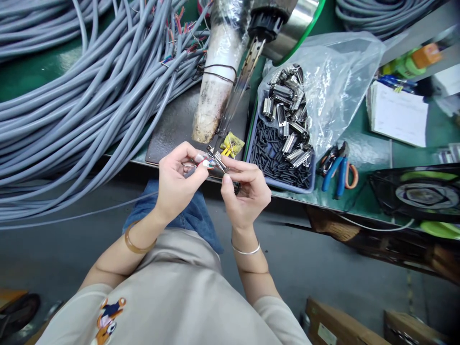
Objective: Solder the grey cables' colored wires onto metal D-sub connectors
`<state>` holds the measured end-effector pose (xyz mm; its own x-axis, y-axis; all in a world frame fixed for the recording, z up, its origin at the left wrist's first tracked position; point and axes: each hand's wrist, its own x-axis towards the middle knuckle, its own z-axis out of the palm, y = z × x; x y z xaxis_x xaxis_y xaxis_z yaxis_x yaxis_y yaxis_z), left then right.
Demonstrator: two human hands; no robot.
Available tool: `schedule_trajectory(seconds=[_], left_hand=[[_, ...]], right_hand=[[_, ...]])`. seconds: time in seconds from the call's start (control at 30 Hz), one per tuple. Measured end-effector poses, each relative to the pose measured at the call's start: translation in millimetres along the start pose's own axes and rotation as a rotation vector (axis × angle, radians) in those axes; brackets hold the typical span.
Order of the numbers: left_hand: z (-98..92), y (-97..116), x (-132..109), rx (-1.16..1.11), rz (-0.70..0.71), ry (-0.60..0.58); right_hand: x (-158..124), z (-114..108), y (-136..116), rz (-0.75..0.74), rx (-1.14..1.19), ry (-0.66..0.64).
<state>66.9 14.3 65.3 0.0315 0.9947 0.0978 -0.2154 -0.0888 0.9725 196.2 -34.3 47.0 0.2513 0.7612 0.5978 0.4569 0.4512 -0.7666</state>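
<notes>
My left hand (182, 178) pinches the stripped end of a grey cable, its thin coloured wires (209, 165) fanning out between the fingertips. My right hand (246, 189) grips a metal multi-pin connector (217, 159) between thumb and fingers. Wires and connector meet just over the table's front edge; whether they are joined I cannot tell. Right behind them lie a yellow sponge (235, 142) and yellow prongs (227, 150). A soldering iron (233, 103) points down toward this spot, beside a whitish wrapped tube (219, 91).
Grey cables (89, 110) are heaped on the left. A blue tray (309, 186) at right holds small black sleeves and a plastic bag (330, 86) of connectors. Beyond are blue-handled pliers (336, 172), a stack of paper (398, 112) and a black fan (420, 194). A solder reel (293, 33) stands behind.
</notes>
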Motion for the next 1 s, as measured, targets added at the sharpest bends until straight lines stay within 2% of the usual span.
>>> schedule_trajectory(seconds=[0.27, 0.57, 0.83, 1.0], left_hand=[[3.6, 3.3, 0.6, 0.093, 0.073, 0.028], [5.0, 6.3, 0.6, 0.096, 0.108, 0.036], [5.4, 10.5, 1.4, 0.092, 0.061, 0.029], [2.3, 8.9, 0.9, 0.078, -0.01, -0.005]], right_hand=[[4.8, 0.7, 1.4, -0.023, -0.025, -0.002], [8.3, 1.8, -3.7, -0.053, -0.108, 0.01], [6.8, -0.7, -4.5, -0.148, -0.134, -0.016], [6.3, -4.0, -3.1, -0.266, -0.289, -0.05]])
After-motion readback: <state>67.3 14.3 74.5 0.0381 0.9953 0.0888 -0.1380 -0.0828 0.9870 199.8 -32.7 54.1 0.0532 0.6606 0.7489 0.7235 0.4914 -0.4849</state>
